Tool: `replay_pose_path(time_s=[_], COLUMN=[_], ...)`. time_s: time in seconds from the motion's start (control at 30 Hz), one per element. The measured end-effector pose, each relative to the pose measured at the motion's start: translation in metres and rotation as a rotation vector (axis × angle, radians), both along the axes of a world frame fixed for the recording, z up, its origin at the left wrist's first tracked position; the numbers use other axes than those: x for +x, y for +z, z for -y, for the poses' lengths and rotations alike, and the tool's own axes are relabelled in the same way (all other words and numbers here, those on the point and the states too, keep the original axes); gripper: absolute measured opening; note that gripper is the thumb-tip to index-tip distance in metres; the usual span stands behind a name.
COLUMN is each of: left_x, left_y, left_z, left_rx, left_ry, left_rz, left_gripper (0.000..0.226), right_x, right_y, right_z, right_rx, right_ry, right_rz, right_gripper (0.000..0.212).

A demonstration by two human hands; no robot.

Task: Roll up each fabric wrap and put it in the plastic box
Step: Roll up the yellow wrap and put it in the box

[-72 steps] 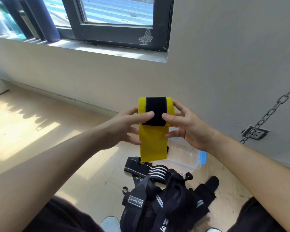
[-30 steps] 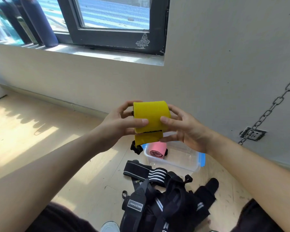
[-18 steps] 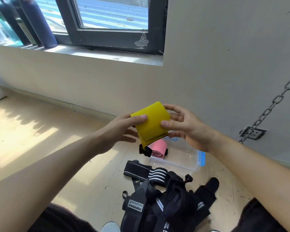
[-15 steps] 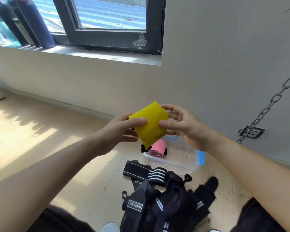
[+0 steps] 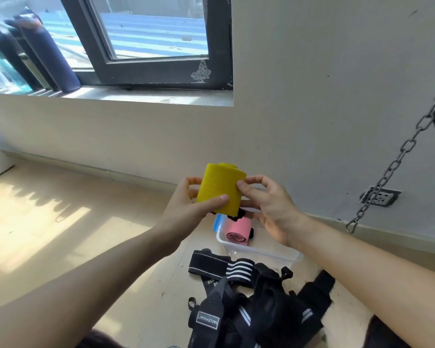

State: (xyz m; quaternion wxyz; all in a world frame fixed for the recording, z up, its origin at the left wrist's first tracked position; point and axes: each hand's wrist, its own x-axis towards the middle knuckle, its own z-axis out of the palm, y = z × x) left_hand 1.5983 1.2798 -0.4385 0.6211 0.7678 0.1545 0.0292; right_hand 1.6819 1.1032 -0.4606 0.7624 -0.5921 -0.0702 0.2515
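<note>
floor [image 5: 48, 234] of sunlit wood under window [image 5: 158, 71] and pale wall [image 5: 312, 101], left hand [image 5: 186, 212] and right hand [image 5: 269, 209] around yellow wrap roll [image 5: 219, 189]

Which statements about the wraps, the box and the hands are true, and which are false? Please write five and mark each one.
1. The left hand and the right hand both hold the yellow wrap. True.
2. A pink roll lies in the plastic box. True.
3. The yellow wrap rests on the floor. False: it is held up in the air.
4. The black wraps are in the box. False: they lie in a heap on the floor, nearer to the person than the box.
5. A chain hangs by the wall on the right. True.
</note>
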Motion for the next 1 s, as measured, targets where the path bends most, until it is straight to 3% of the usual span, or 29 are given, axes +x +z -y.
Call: replay_pose_path(time_s=[0.17,0.3,0.47,0.63,0.73,0.93,1.0], left_x=[0.029,0.064,0.093,0.114,0.121,0.106,0.1], left_y=[-0.013,-0.044,-0.102,-0.155,-0.192,-0.253,-0.27], left_z=[0.001,0.018,0.034,0.053,0.049,0.015,0.009], left_rx=[0.141,0.305,0.236,0.293,0.297,0.636,0.75], left_ry=[-0.041,-0.165,-0.24,-0.118,-0.155,-0.233,-0.287], left_rz=[-0.016,-0.05,-0.056,-0.02,-0.064,-0.133,-0.124], left_gripper=[0.058,0.066,0.075,0.066,0.069,0.078,0.071], right_x=[0.017,0.044,0.082,0.109,0.119,0.123,0.126], right_y=[-0.015,-0.04,-0.08,-0.122,-0.157,-0.218,-0.238], right_z=[0.005,0.024,0.043,0.031,0.028,0.035,0.033], right_rx=[-0.055,-0.163,-0.306,-0.368,-0.385,-0.533,-0.594], right_ry=[0.005,-0.03,-0.079,-0.119,-0.145,-0.114,-0.126], right_rz=[-0.006,-0.078,-0.147,-0.177,-0.218,-0.298,-0.319], right_gripper=[0.06,0.073,0.054,0.07,0.071,0.061,0.068])
